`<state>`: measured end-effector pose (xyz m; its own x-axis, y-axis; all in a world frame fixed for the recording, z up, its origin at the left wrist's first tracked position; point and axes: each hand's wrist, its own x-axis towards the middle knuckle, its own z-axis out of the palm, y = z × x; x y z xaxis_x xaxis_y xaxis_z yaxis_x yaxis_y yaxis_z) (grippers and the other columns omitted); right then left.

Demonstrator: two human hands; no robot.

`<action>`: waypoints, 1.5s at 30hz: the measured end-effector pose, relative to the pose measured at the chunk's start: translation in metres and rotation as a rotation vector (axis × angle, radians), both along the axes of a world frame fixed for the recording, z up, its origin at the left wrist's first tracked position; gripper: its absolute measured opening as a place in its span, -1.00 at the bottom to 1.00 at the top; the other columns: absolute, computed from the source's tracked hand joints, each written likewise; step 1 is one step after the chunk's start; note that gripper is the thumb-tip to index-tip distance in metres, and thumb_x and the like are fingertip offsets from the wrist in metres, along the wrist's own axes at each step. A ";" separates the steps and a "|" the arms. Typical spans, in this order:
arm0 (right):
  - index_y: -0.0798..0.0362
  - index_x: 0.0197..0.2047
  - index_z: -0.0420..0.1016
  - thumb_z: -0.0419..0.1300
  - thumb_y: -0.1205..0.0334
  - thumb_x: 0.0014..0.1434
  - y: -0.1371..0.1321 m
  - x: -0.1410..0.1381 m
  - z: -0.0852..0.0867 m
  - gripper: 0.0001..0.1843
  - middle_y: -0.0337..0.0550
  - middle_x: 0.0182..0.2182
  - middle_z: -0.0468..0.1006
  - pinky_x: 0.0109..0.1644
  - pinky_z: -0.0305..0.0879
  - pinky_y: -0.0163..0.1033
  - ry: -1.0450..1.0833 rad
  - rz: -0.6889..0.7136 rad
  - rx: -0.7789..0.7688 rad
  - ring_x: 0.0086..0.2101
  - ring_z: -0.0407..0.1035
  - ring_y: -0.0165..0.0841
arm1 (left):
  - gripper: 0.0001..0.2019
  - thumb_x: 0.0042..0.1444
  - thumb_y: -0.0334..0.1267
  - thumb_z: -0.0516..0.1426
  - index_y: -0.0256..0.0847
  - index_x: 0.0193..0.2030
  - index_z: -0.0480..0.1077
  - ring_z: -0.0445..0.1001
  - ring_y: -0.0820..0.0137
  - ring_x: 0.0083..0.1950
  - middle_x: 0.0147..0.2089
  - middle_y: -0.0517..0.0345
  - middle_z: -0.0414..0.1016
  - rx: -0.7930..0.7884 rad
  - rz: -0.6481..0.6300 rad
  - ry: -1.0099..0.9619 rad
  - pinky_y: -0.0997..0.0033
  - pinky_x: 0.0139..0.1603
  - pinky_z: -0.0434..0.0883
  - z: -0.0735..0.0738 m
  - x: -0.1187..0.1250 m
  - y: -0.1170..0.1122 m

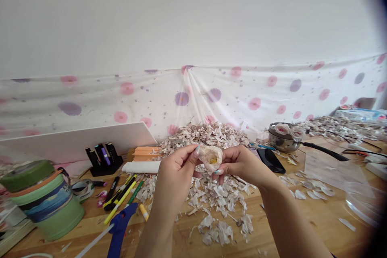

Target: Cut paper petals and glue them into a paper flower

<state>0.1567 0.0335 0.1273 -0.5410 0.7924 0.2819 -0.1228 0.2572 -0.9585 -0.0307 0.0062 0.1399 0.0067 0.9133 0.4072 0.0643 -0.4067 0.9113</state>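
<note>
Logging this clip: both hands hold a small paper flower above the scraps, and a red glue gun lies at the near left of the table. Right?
Not quite. The head view shows the glue gun is blue, not red. Left hand and right hand do hold the paper flower.

A: How many hands are in view, and what do they hold?
B: Two, left hand [175, 171] and right hand [240, 163], sharing one paper flower [211, 158]

A: Any more flowers?
B: Two more, in one metal pan [279, 140] at two o'clock from the hands

A: And the tools?
B: One blue glue gun [119, 227] at seven o'clock, one green jug [45, 199] at nine, and one black marker stand [104, 163] at ten holding about four markers. The paper scraps [217, 201] are too many to count
</note>
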 end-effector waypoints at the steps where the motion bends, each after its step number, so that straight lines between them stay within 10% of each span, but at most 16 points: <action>1: 0.08 -0.45 0.65 0.46 0.18 -0.05 0.001 0.000 -0.001 -0.84 -0.20 -0.52 0.65 -0.44 0.45 -0.41 0.012 -0.005 0.003 -0.55 0.51 -0.45 | -0.70 0.11 -0.06 0.20 -0.20 -0.12 0.57 0.54 0.42 -0.36 -0.26 0.08 0.64 0.003 0.001 -0.008 0.61 -0.52 0.51 0.000 0.000 0.000; 45: 0.11 -0.55 0.54 0.50 0.18 -0.14 -0.003 -0.010 0.002 -0.75 -0.20 -0.60 0.62 -0.55 0.38 -0.41 0.082 -0.050 -0.073 -0.65 0.44 -0.47 | -0.69 0.12 -0.11 0.18 -0.22 -0.05 0.49 0.54 0.41 -0.31 -0.20 0.06 0.60 -0.029 -0.022 -0.025 0.56 -0.42 0.48 0.000 0.001 0.003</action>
<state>0.1469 0.0300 0.1289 -0.4776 0.8378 0.2645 -0.1907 0.1951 -0.9621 -0.0298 0.0089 0.1399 0.0170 0.9243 0.3813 0.0331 -0.3816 0.9237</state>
